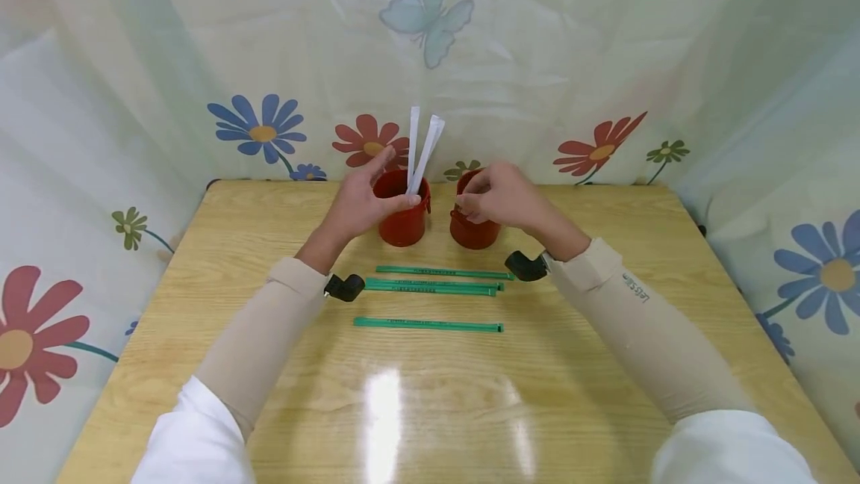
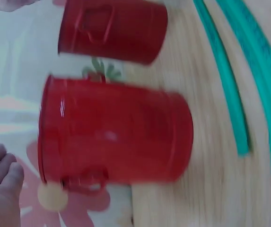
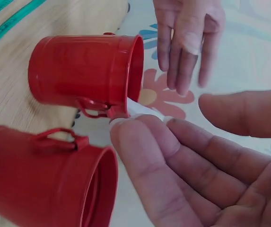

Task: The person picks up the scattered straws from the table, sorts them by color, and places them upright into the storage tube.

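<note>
Two red metal buckets stand side by side at the table's back. Out of the left bucket [image 1: 402, 231] lean two slim white paper-wrapped sticks [image 1: 428, 146]. My left hand [image 1: 356, 200] is at this bucket's mouth, thumb reaching across in front of the sticks; in the right wrist view the left hand's fingers [image 3: 180, 61] are extended. Over the right bucket [image 1: 474, 234] is my right hand [image 1: 500, 196], fingers bent downward near the rim. The right wrist view shows its thumb [image 3: 241, 113] apart from the fingers, nothing between them. The bucket interiors are mostly hidden.
Several long green printed sleeves lie crosswise on the wooden table: one [image 1: 443, 272] close to the buckets, an overlapping group [image 1: 430, 287] behind another single one [image 1: 430, 325] nearer me. A flowered curtain [image 1: 510, 81] hangs right behind the buckets and along both sides.
</note>
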`<move>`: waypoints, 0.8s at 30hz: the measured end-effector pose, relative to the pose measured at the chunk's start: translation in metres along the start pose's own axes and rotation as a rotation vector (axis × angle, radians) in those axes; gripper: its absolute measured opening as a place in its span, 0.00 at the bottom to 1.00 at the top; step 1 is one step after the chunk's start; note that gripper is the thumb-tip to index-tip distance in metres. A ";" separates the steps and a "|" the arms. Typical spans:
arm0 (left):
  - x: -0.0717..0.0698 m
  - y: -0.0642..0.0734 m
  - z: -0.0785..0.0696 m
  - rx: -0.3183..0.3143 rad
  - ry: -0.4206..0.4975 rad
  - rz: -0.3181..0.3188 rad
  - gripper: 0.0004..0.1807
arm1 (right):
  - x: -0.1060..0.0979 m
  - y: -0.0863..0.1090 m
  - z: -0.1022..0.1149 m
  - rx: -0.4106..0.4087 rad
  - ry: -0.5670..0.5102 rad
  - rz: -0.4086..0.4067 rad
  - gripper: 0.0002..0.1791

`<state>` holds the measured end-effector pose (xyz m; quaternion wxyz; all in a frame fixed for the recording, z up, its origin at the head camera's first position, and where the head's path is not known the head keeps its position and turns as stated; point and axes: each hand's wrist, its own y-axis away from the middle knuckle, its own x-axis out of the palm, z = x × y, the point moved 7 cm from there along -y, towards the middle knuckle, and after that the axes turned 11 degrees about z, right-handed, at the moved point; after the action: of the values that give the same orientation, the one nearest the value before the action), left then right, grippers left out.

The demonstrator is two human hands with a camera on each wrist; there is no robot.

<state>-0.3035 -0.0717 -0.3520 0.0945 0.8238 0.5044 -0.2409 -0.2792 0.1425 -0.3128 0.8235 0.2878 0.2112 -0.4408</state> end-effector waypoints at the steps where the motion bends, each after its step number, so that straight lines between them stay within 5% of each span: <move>1: 0.004 0.000 -0.004 0.024 0.032 -0.006 0.55 | -0.001 0.005 -0.002 0.005 0.011 0.005 0.15; 6: 0.032 -0.002 -0.025 0.102 0.099 0.019 0.56 | -0.006 0.029 -0.014 0.009 0.097 0.003 0.12; 13: 0.072 -0.013 -0.037 0.109 0.118 0.056 0.57 | 0.000 0.052 -0.037 -0.067 0.160 -0.095 0.06; 19: 0.092 -0.030 -0.037 0.072 -0.024 0.075 0.55 | 0.027 0.046 -0.075 -0.172 0.207 -0.149 0.06; 24: 0.100 -0.043 -0.041 0.057 -0.119 0.093 0.53 | 0.052 0.033 -0.093 -0.212 0.373 -0.126 0.04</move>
<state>-0.2918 0.0435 -0.3623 0.1116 0.8328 0.4521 -0.2992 -0.2331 0.1868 -0.4038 0.7666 0.2623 0.4226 -0.4060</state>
